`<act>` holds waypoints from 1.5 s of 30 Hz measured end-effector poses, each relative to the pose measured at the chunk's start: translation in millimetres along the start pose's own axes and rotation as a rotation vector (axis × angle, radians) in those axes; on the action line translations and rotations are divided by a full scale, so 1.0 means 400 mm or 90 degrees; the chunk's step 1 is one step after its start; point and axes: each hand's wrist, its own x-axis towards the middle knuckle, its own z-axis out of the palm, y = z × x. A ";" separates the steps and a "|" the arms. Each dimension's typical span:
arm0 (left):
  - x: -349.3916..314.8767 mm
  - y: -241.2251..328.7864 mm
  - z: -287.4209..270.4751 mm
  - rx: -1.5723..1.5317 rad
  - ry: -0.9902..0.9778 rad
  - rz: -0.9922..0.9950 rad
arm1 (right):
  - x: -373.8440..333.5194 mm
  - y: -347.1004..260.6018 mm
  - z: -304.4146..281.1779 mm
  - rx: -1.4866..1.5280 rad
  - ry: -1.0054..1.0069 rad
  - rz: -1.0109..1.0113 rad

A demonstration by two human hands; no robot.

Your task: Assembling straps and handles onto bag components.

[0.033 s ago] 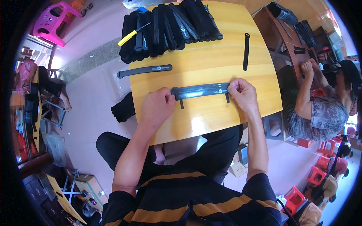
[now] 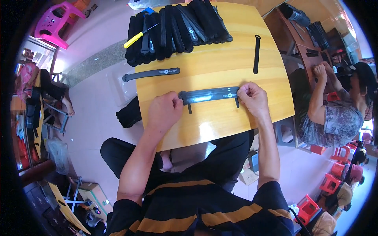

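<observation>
Between my two hands a flat black strap (image 2: 210,95), glossy along its middle, stretches level just above the front part of the yellow wooden table (image 2: 220,120). My left hand (image 2: 164,110) is closed on its left end, fingertips pinching it. At the right end, thumb and fingers of my right hand (image 2: 254,98) pinch the strap's tip. Two short dark prongs (image 2: 190,109) point down below it; whether they belong to the strap I cannot tell. Farther left lies a single dark strap (image 2: 151,74) with a looped end, its left tip past the table's edge.
A thick row of black straps (image 2: 173,33) covers the far left of the table, a yellow-handled screwdriver (image 2: 134,40) on top. One narrow black strap (image 2: 257,55) lies at the right. Beside me a co-worker (image 2: 334,114) sits at a brown table (image 2: 293,29).
</observation>
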 end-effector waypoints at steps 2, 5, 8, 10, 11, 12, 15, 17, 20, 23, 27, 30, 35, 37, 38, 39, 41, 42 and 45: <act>0.000 0.001 0.001 -0.001 -0.001 -0.006 | -0.001 0.004 0.003 -0.049 0.010 -0.034; 0.000 -0.001 0.003 0.006 -0.003 -0.012 | 0.000 0.003 0.003 -0.052 0.022 -0.009; 0.001 -0.009 0.002 0.025 -0.011 -0.015 | -0.002 -0.010 0.009 -0.104 0.029 -0.014; 0.002 -0.010 0.004 0.035 -0.018 -0.017 | -0.007 -0.008 0.006 -0.103 0.038 -0.028; 0.002 -0.009 0.005 0.045 -0.019 -0.015 | -0.009 -0.005 0.006 -0.102 0.045 -0.041; 0.003 -0.009 0.004 0.056 -0.018 -0.015 | -0.010 -0.005 0.006 -0.102 0.047 -0.044; 0.006 -0.002 0.001 0.068 -0.033 -0.021 | -0.010 0.000 0.005 -0.099 0.060 -0.061; 0.008 -0.004 0.003 0.085 -0.037 -0.014 | -0.006 0.003 0.002 -0.170 0.058 -0.053; -0.002 -0.034 0.006 0.069 -0.018 -0.002 | -0.035 -0.092 0.026 -0.341 0.144 -0.137; -0.021 -0.012 -0.013 -0.027 0.017 0.001 | -0.038 -0.124 0.040 -0.317 0.243 -0.332; -0.028 0.054 -0.034 -0.063 0.183 0.146 | -0.019 -0.165 0.152 -0.338 0.237 -0.428; 0.031 0.090 0.004 -0.019 0.222 0.268 | 0.005 -0.165 0.233 -0.384 0.208 -0.419; 0.114 0.091 0.100 0.088 0.185 0.334 | 0.055 -0.104 0.274 -0.523 0.176 -0.342; 0.122 0.081 0.118 0.114 0.157 0.348 | 0.060 -0.092 0.259 -0.557 0.177 -0.329; 0.123 0.071 0.124 0.128 0.164 0.359 | 0.064 -0.085 0.250 -0.552 0.178 -0.310; 0.118 0.068 0.127 0.142 0.168 0.369 | 0.061 -0.079 0.241 -0.546 0.178 -0.287; 0.123 0.068 0.132 0.145 0.146 0.364 | 0.068 -0.068 0.227 -0.543 0.172 -0.293; 0.130 0.067 0.131 0.151 0.133 0.365 | 0.077 -0.068 0.222 -0.537 0.174 -0.307; 0.132 0.060 0.133 0.143 0.139 0.376 | 0.088 -0.058 0.196 -0.556 0.165 -0.300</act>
